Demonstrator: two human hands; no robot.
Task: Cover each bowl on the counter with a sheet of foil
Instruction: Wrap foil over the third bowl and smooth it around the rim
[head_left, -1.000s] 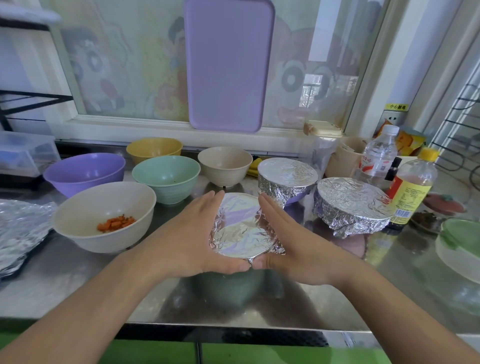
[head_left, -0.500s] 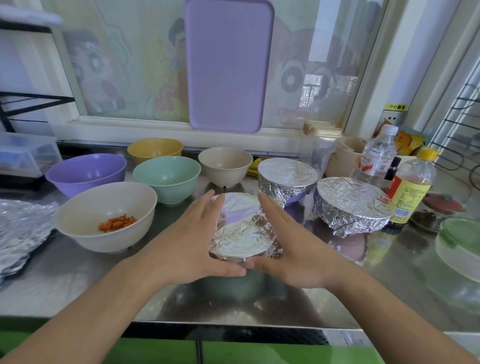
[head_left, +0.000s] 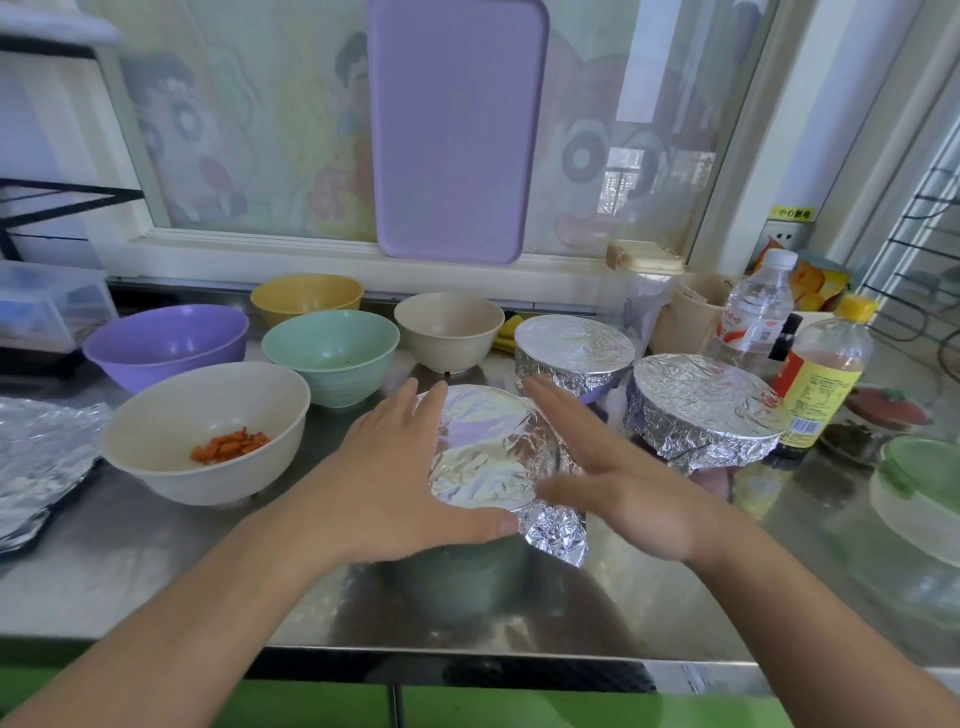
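At front of counter (head_left: 156, 545): left hand (head_left: 395, 483) flat against side of foil-topped bowl (head_left: 483, 457), fingers straight, thumb along near edge. Right hand (head_left: 618, 483) flat too, blurry, close beside bowl, can't tell if touching. Neither grabs anything. Best way: press foil down all round rim, tuck loose flap at front. Foil shiny, crinkly, smooth on top. Two wrapped bowls (head_left: 701, 410) behind at right; five bare bowls (head_left: 208, 431) at left.

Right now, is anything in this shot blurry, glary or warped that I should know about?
Head view: the right hand is smeared by motion blur, while the left hand is sharper; daylight from the window glares off the foil on the near bowl and off the steel counter; the wide-angle lens bends the window frame and the counter's edges.
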